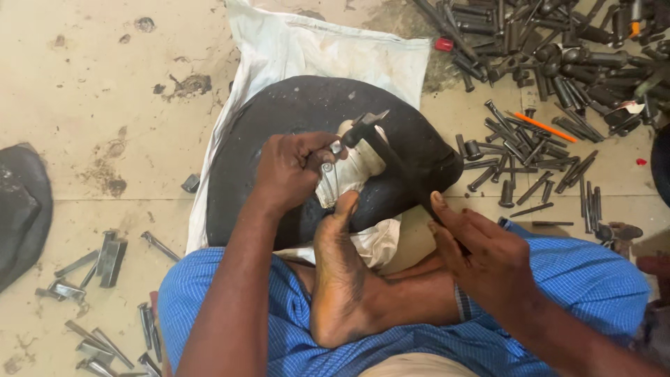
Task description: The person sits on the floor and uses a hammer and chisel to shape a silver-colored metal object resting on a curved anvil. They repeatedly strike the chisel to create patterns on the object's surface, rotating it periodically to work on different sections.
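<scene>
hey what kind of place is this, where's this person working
Probably a small floor-level metalworking or tool-repair workshop. The person sits on a stained floor; the right hand holds a hammer above a small metal piece in the left hand, over a dark round block. Metal punches lie heaped nearby.

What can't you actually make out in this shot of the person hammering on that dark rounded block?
All in the head view:
- The small metal piece is mostly covered by the left hand; its shape is unclear.
- The hammer handle's lower end vanishes inside the right hand.
- The white cloth on the block is partly hidden by the foot.
- The pile of dark metal tools is cut off by the top edge, each too small to identify.
</scene>
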